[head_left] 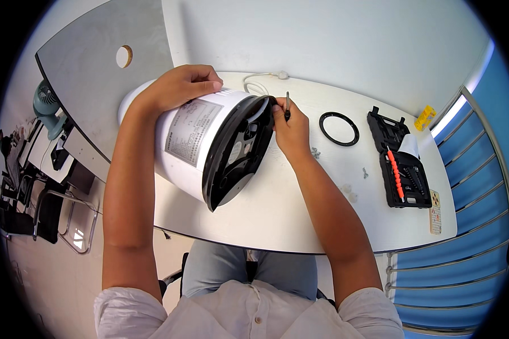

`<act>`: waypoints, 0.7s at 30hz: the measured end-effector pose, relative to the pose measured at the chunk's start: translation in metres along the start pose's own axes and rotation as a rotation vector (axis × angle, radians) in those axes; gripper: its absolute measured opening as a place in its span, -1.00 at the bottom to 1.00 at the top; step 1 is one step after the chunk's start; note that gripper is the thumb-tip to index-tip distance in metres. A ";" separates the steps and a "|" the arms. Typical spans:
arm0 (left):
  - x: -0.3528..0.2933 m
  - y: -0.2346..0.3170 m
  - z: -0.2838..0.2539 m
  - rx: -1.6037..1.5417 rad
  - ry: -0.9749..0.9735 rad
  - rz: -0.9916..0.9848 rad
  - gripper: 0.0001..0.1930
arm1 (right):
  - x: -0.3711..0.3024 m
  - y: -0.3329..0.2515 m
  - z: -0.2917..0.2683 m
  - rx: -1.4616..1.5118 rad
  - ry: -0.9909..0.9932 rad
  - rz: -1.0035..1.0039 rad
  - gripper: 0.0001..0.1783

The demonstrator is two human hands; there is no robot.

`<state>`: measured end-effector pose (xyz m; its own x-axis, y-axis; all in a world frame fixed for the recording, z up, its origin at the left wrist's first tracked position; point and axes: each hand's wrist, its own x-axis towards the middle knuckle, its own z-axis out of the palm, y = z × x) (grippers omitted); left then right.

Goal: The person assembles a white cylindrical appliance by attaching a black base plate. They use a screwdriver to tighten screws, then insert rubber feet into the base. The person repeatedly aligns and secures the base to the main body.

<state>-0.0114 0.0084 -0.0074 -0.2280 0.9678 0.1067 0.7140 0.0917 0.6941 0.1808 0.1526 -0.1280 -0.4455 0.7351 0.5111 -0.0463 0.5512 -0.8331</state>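
Observation:
A white rounded appliance with a grey printed label lies on its side on the white table. Its black base, with a recessed underside, is turned to the right. My left hand lies over the top of the white body, its fingers stretched across. At the upper edge of the base, my right hand is closed around a small screwdriver, whose metal shaft points up out of the fist. My right thumb and fingertips are against the base's rim; what they touch there is hidden.
A black ring and small screws lie right of my hand. Beyond are an open black tool case with an orange flexible shaft, a remote control and a yellow packet. A white plug lies behind the appliance.

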 end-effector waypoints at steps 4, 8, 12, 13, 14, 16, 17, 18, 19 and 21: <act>-0.003 0.005 0.002 0.014 0.014 -0.007 -0.65 | 0.001 0.003 0.001 0.012 0.007 -0.035 -0.89; -0.006 0.011 0.003 0.027 0.018 -0.006 -0.65 | 0.003 0.012 0.004 -0.007 0.024 -0.108 -0.88; -0.010 0.018 0.005 0.037 0.013 -0.036 -0.67 | 0.005 0.012 0.002 -0.051 0.015 -0.133 -0.86; -0.010 0.017 0.005 0.036 0.011 -0.036 -0.68 | 0.005 0.010 0.001 -0.051 0.004 -0.133 -0.86; -0.009 0.013 0.005 0.028 0.027 -0.009 -0.70 | 0.005 0.009 0.000 -0.051 -0.006 -0.133 -0.86; -0.006 0.004 0.007 0.011 0.058 0.048 -0.72 | 0.004 0.007 0.000 -0.040 -0.008 -0.118 -0.86; -0.005 0.003 0.007 0.019 0.058 0.051 -0.72 | 0.004 0.007 0.000 -0.034 -0.009 -0.110 -0.86; -0.004 0.002 0.006 0.027 0.058 0.055 -0.72 | 0.004 0.007 0.001 -0.033 -0.004 -0.113 -0.86; -0.004 0.001 0.006 0.034 0.057 0.059 -0.72 | 0.004 0.007 0.001 -0.033 0.000 -0.115 -0.86; -0.005 0.003 0.007 0.027 0.063 0.052 -0.72 | 0.004 0.007 0.001 -0.030 0.003 -0.115 -0.86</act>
<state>-0.0031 0.0060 -0.0109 -0.2307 0.9549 0.1870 0.7431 0.0489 0.6674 0.1779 0.1593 -0.1323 -0.4365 0.6675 0.6033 -0.0698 0.6434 -0.7624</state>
